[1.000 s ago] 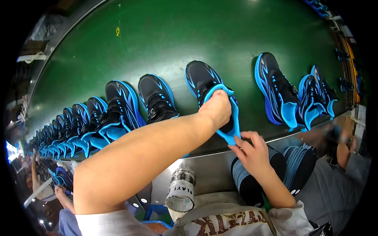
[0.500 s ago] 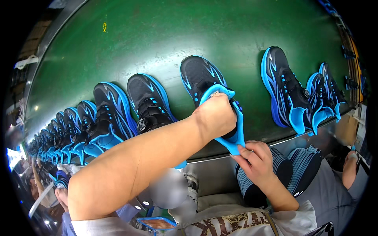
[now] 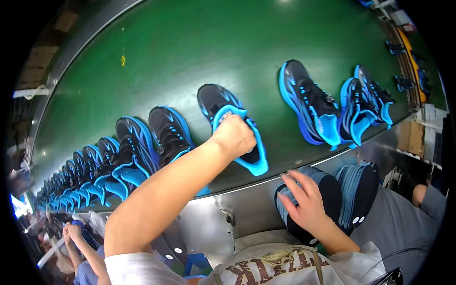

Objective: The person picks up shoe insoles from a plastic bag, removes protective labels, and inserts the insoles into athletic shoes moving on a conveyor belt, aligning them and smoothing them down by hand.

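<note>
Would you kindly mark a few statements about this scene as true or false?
1. The left hand is at the opening of a black-and-blue sneaker. True.
2. The right hand is clenched into a fist. False: the right hand is open.
3. More sneakers stand on both sides of that one. True.
4. The insole stacks lie on the green work surface. False: the insole stacks are past its near edge, toward the wearer.

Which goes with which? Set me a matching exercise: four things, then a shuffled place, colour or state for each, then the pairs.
1. left hand
2. right hand
3. insoles
4. table

A. green
B. at the opening of a shoe
C. in stacks
D. spread open, holding nothing

Pairs: 1-B, 2-D, 3-C, 4-A
</note>
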Demonstrator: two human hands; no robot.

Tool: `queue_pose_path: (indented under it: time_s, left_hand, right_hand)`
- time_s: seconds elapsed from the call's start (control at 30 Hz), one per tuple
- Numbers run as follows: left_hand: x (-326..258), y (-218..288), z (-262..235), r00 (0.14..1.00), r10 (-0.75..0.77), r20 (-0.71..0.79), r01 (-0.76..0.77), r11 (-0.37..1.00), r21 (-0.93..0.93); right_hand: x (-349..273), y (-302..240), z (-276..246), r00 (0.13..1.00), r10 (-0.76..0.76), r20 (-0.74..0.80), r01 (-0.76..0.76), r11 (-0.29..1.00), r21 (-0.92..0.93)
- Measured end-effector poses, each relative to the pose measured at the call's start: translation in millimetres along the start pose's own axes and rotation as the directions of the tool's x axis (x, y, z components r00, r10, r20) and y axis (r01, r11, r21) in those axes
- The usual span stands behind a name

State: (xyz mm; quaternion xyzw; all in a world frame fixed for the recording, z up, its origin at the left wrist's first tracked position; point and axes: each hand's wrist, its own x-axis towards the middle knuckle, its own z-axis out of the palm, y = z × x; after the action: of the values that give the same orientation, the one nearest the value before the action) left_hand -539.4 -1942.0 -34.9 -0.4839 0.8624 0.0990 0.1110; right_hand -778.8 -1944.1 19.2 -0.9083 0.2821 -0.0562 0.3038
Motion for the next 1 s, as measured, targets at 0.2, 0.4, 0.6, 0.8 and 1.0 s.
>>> queue_pose_path:
  time_s: [0.2, 0.4, 0.6, 0.8, 1.0]
  left_hand:
    - [22.7, 28.1, -71.1, 0.948, -0.277, -0.158, 0.132, 0.792, -0.596]
    - [126.2, 64.3, -42.8, 0.653, -0.603, -0.458, 0.323, 0.769, -0.551]
    - [144.7, 38.4, -37.9, 0.522, -0.711, -0.471, 0.373, 0.687, -0.624]
    - [99.3, 18.1, -49.6, 0.549, -0.773, -0.318, 0.462, 0.598, -0.655]
    - [94.3, 22.2, -34.2, 0.481, -0.874, 0.071, 0.389, 0.139, -0.911]
  right_hand:
    - [-121.3, 2.3, -14.0, 0.98, 0.19, 0.052, -0.188, 0.982, -0.025]
    - [-192.3, 14.0, 5.9, 0.932, 0.358, 0.051, -0.356, 0.934, -0.041]
    - [-191.1, 15.4, -43.8, 0.987, 0.162, -0.006, -0.162, 0.981, -0.105]
    - [-75.6, 31.4, -122.1, 0.907, -0.137, -0.397, 0.069, 0.981, -0.179]
    - [7.4, 58.8, -93.6, 0.957, -0.218, -0.189, 0.16, 0.946, -0.283]
